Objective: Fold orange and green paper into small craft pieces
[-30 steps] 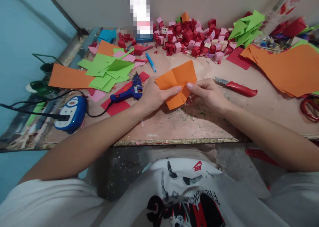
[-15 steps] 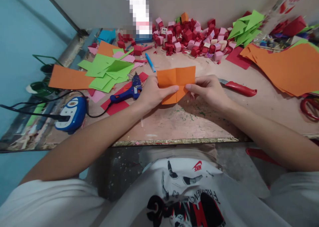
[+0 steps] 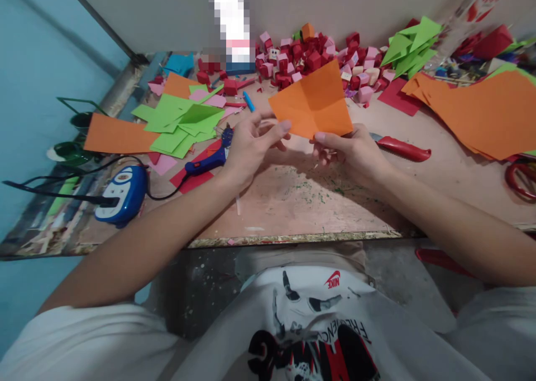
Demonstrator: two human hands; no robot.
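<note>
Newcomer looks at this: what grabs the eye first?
Likely the creased bright-orange paper sheet, held up by the right hand just above mid-view, the left hand close by its lower-left edge. Next, the heap of small red and pink paper cubes along the back of the wooden table. Then the red-handled knife lying to the right of both hands.
</note>
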